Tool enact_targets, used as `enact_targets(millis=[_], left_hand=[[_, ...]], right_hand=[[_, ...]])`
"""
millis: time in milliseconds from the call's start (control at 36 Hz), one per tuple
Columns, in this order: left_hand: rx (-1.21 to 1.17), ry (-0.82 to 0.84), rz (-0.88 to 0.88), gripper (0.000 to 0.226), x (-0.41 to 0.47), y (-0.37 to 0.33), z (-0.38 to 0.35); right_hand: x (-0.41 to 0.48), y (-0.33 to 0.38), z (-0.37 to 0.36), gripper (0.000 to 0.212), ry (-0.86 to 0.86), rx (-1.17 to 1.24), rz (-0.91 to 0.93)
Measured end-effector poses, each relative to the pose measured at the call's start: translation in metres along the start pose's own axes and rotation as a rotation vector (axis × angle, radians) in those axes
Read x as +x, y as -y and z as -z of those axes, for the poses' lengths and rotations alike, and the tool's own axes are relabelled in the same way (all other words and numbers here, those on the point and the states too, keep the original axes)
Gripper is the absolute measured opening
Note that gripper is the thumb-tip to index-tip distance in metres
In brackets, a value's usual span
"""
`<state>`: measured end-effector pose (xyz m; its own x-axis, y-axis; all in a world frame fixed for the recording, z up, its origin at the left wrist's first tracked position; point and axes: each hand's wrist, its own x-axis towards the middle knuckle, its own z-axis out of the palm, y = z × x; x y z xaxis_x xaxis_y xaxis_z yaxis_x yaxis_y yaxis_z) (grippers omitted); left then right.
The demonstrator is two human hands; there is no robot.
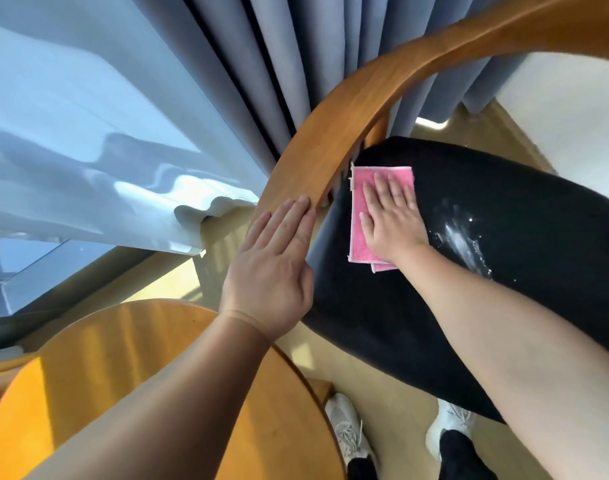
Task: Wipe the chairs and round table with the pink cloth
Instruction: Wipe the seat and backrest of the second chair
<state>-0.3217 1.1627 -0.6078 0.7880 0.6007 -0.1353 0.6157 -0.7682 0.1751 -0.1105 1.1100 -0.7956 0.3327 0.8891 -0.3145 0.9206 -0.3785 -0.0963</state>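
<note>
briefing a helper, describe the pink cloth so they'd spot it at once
Find the wooden chair beside the grey curtains, with its wide black seat. On that seat, next to the curved backrest, the right hand presses a folded cloth flat. It is the only pink thing around.

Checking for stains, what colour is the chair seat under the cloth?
The chair seat is black, seen best in the head view.

Black chair seat [504, 258] carries the pink cloth [360, 199], lying flat and folded at the seat's back-L corner, right by the wooden backrest [330, 140]. A whitish wet smear [464, 239] sits on the seat just R of the cloth. Light wood floor [400, 386] carries two white sneakers [346, 429], betw. seat and round table [88, 358].
</note>
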Motion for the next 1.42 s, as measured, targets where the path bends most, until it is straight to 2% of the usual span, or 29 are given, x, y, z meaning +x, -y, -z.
enact_targets(millis=[194,306,333,528,694,889,1167,1417], left_hand=[[0.073,0.060,-0.028,0.060,-0.001,-0.002,0.003],[0.163,0.175,-0.354,0.054,0.005,-0.001,0.001],[0.182,0.195,-0.387,0.050,0.007,-0.001,0.001],[0.194,0.229,-0.382,0.040,0.010,-0.002,0.002],[0.141,0.135,-0.389,0.028,0.010,-0.002,0.002],[0.117,0.110,-0.386,0.029,0.009,-0.001,0.000],[0.106,0.082,-0.372,0.030,0.010,0.001,-0.003],[0.100,0.059,-0.380,0.033,0.009,0.001,-0.004]], right_hand=[[-0.095,-0.012,-0.027,0.061,0.068,0.026,-0.086],[-0.166,-0.014,-0.040,0.063,0.109,0.042,-0.115],[-0.179,-0.014,-0.042,0.062,0.119,0.055,-0.119],[-0.189,-0.014,-0.043,0.062,0.137,0.051,-0.113],[-0.161,-0.019,-0.045,0.063,0.122,0.031,-0.096],[-0.144,-0.021,-0.037,0.065,0.129,0.029,-0.057],[0.018,-0.033,0.006,0.063,0.004,0.016,-0.115],[0.090,-0.046,0.039,0.064,-0.019,0.040,-0.198]])
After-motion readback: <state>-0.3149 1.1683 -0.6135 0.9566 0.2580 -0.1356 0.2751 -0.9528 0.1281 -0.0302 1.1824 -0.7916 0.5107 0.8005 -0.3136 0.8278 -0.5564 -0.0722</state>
